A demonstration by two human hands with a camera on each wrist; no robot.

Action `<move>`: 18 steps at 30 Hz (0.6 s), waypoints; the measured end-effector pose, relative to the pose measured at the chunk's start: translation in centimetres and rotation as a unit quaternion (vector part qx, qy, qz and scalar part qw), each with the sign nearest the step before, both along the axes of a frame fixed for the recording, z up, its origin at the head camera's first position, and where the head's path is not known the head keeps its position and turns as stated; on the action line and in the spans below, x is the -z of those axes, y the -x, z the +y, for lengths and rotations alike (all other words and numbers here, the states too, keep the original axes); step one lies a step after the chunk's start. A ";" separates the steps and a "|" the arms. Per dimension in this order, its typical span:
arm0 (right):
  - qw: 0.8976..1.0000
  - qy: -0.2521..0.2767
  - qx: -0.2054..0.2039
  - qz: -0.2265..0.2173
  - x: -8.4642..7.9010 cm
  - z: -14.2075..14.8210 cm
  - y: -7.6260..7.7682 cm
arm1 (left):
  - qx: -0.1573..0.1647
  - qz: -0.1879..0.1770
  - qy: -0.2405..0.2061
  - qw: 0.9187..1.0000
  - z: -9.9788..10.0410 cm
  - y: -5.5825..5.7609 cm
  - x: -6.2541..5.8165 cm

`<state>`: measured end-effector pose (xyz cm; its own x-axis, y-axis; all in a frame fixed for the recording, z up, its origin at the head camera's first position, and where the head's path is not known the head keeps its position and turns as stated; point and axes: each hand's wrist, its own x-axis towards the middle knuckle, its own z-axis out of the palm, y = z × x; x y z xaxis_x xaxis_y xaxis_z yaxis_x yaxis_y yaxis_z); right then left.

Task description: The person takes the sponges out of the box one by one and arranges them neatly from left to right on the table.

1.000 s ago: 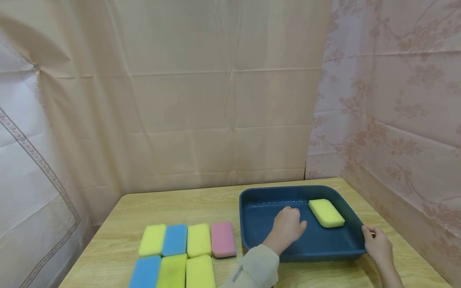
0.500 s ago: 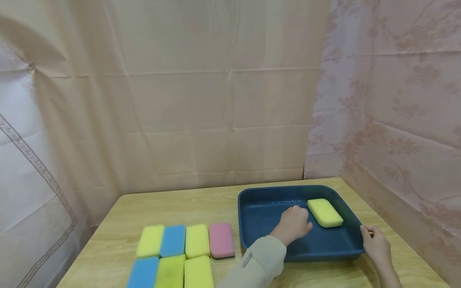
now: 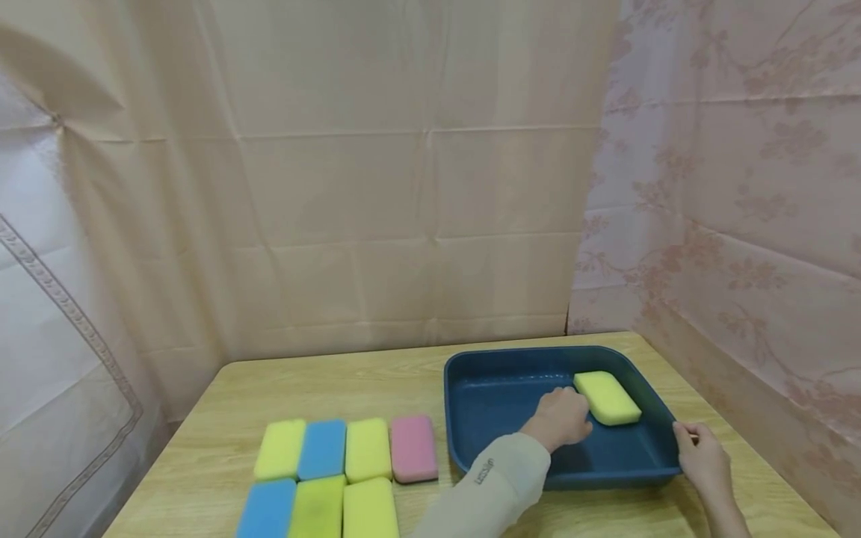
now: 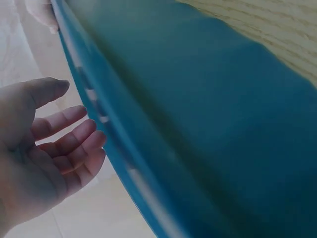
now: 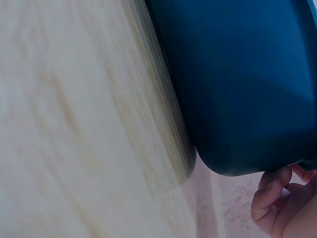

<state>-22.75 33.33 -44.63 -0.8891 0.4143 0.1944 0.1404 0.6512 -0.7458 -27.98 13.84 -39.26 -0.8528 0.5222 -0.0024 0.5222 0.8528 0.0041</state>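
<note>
A deep blue rectangular tray [image 3: 498, 480] stands at the right of the table, with one yellow sponge [image 3: 608, 398] lying in its right part. My left hand [image 3: 560, 418] is over the tray, just left of that sponge. In the left wrist view the left hand [image 4: 54, 144] holds nothing; its fingers are loosely bent and the thumb is apart from them. My right hand [image 3: 703, 457] grips the tray's right end at the rim. From the right wrist, the right hand [image 5: 287, 203] shows with its fingers bent against the tray's edge [image 5: 237, 166].
Left of the tray, several sponges lie side by side in two rows: yellow sponges [image 3: 368, 450], blue sponges [image 3: 323, 450], a yellow-green sponge [image 3: 317, 508] and a pink sponge [image 3: 413, 448]. The wooden table [image 3: 323, 388] ends at hanging cloth [image 3: 403, 224] behind and right.
My left hand has moved rightward over the tray, closer to the yellow sponge. The right hand keeps its hold on the rim, and the sponges lie as before.
</note>
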 end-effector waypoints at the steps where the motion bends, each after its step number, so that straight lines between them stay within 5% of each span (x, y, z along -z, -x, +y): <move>1: 1.000 0.002 0.000 -0.002 0.0 0.0 0.0 | 0.003 0.000 0.005 1.000 0.1 0.1 0.1; 7: 1.000 0.008 0.005 -0.004 0.1 0.0 0.0 | 0.014 0.010 0.039 0.999 1.1 0.2 0.5; 18: 1.000 0.007 0.005 0.004 0.3 0.1 0.1 | -0.018 -0.014 0.076 0.997 1.9 0.4 1.0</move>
